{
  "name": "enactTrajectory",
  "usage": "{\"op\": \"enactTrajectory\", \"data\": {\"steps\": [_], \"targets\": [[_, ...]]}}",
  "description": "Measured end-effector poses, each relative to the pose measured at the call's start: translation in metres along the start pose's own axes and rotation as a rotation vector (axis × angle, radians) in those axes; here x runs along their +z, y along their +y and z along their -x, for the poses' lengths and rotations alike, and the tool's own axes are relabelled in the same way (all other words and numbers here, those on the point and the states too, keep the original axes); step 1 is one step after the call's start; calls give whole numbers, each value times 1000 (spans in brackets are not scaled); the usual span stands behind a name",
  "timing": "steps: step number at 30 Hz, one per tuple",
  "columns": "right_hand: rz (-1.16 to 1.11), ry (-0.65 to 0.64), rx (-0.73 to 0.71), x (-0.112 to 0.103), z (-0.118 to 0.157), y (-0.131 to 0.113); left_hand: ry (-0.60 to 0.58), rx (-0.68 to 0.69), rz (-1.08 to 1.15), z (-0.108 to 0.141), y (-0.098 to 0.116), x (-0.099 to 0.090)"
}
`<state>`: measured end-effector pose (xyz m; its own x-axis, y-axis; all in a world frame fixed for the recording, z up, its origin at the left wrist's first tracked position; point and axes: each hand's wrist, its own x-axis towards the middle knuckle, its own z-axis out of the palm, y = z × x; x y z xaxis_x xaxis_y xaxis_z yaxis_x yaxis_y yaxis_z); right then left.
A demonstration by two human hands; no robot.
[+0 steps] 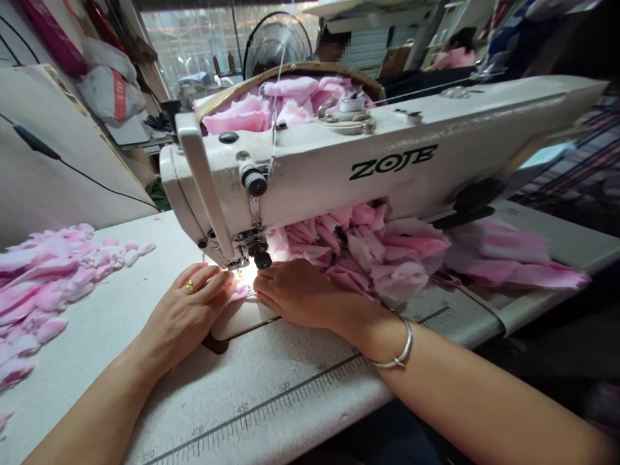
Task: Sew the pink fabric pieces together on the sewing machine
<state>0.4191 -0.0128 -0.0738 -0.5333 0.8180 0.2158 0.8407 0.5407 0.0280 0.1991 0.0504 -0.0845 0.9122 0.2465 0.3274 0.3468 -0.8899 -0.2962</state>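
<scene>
A white ZOJE sewing machine (310, 168) stands on a white table (87, 342), its needle area lit by a small lamp. My left hand (186, 310), wearing a gold ring, presses its fingertips on a pink fabric piece (239, 289) just in front of the presser foot (237, 263). My right hand (300, 290), with a silver bangle on its wrist, lies flat beside it, its fingers against the same fabric. The needle is hidden by the lit glare. Ruffled pink fabric (372, 252) bunches under the machine arm, and a long pile of pink pieces (43, 284) lies on the left.
A printed ruler scale (256, 407) runs along the table's front edge. Behind the machine stand a woven basket (290, 81) full of pink fabric and a black fan (277, 45). A person (455, 58) sits at the back right.
</scene>
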Motion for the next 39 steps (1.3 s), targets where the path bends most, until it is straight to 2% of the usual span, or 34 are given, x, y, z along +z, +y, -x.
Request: {"op": "enactTrajectory", "data": {"steps": [3,6,9,16,21,24,28,31,39], "targets": [[-12,2,1,-1,0,-1,-37,28,109,1,0,0],[-15,-21,10,-2,-1,-2,-77,-31,220,1,-2,2],[-23,-42,15,-2,-2,-2,-65,-96,278,2,-2,5],[-90,-28,223,0,-2,8,-91,-103,305,2,0,9],[-61,-10,262,4,-5,7,-135,-125,321,3,0,8],[-13,-22,299,6,-8,3,-122,-152,347,3,2,7],[66,-43,284,7,-10,-1,-80,-192,403,1,3,5],[102,-36,270,7,-11,-3,-91,-199,417,1,4,4],[107,49,245,12,-11,0,-93,-218,383,1,3,8]]}}
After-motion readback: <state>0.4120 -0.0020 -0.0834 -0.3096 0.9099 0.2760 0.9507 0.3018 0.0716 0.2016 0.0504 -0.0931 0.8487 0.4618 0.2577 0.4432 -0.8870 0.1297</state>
